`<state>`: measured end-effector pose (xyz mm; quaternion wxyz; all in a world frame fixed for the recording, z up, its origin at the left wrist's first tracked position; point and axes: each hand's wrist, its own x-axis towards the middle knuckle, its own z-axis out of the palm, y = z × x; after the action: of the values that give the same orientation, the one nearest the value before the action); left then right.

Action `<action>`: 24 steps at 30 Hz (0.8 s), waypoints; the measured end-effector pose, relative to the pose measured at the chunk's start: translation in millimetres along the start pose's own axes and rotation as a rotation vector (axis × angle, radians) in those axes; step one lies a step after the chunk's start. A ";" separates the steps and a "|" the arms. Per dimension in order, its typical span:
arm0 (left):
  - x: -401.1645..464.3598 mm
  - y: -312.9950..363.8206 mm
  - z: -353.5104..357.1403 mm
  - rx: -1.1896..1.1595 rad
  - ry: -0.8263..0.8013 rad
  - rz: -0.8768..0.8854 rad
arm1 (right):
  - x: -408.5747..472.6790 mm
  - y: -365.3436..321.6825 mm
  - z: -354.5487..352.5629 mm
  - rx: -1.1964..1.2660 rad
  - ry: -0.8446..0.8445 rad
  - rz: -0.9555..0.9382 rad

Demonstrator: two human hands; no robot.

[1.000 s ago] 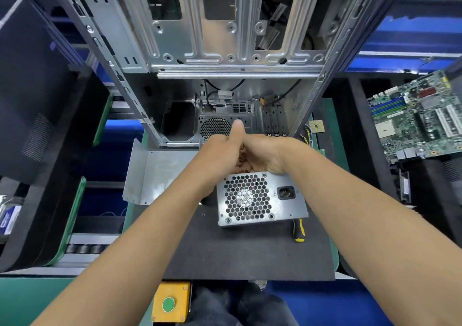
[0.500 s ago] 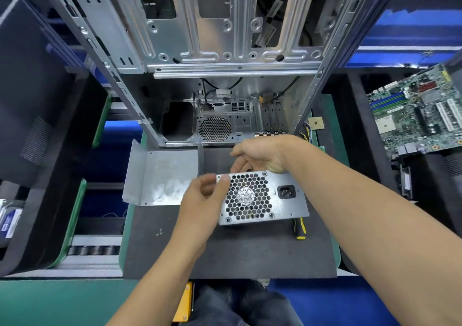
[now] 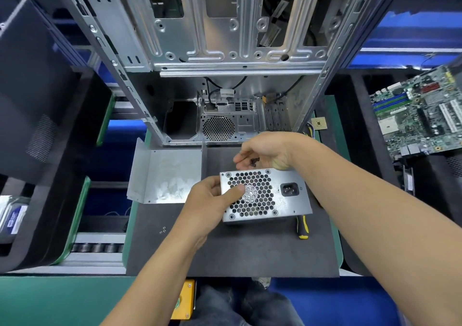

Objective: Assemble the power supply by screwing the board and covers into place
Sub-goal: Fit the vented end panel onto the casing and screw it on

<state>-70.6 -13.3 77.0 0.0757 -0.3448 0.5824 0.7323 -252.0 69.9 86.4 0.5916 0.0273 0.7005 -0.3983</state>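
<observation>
Power supply unit (image 3: 266, 194) stands on the black foam mat (image 3: 225, 250), just right of frame centre, fan-grille face turned up toward the camera, mains inlet socket at 3 o'clock of the grille.

Left hand (image 3: 212, 200) grips the unit's left edge: thumb laid across the grille, fingers wrapped round the side. Steadying hold, by the look of it.

Right hand (image 3: 265, 154) hovers just beyond the unit's far edge, at 12 o'clock of it. Fingers loosely cupped, palm partly up, cradling a few small dark screws (image 3: 254, 162). Exact count not readable.

Progress, judged from layout:
- Four corner screws of the fan grille appear seated.
- One bent sheet-metal cover (image 3: 166, 175) lies loose on the mat at 9 o'clock of the unit, not yet fitted.
- Screws in hand, so fastening is still to come.
- Yellow-and-black screwdriver (image 3: 302, 227) lies on the mat at 5 o'clock of the unit, touched by neither hand.
- Whether the internal board is already fixed cannot be told; the housing hides it.

Estimate: mid-task. Left to do: place screws, pick up driver, fit the remaining cover.

Surroundings: open computer chassis (image 3: 225, 50) at 12 o'clock; motherboard (image 3: 420, 115) at 2 o'clock; two or three stray screws (image 3: 163, 230) on the mat at 8 o'clock of the unit.
</observation>
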 end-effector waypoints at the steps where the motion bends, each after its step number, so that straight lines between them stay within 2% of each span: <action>1: 1.3 0.4 -0.1 -0.001 -0.012 -0.003 | -1.0 0.4 -3.1 0.028 0.008 -0.031; 9: 3.2 -4.0 -0.5 -0.094 -0.062 -0.007 | -23.4 3.9 -21.2 0.174 -0.086 -0.150; 18: 5.8 -8.1 1.4 -0.190 -0.030 0.002 | -56.1 17.9 -46.3 0.228 0.033 -0.270; 24: 7.5 -7.7 2.4 -0.235 -0.044 -0.020 | -71.6 25.6 -48.2 0.200 0.028 -0.261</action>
<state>-73.3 -10.9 66.5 0.0545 -0.3410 0.4872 0.8021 -256.4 146.7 133.1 0.5193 0.0000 0.6631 -0.5390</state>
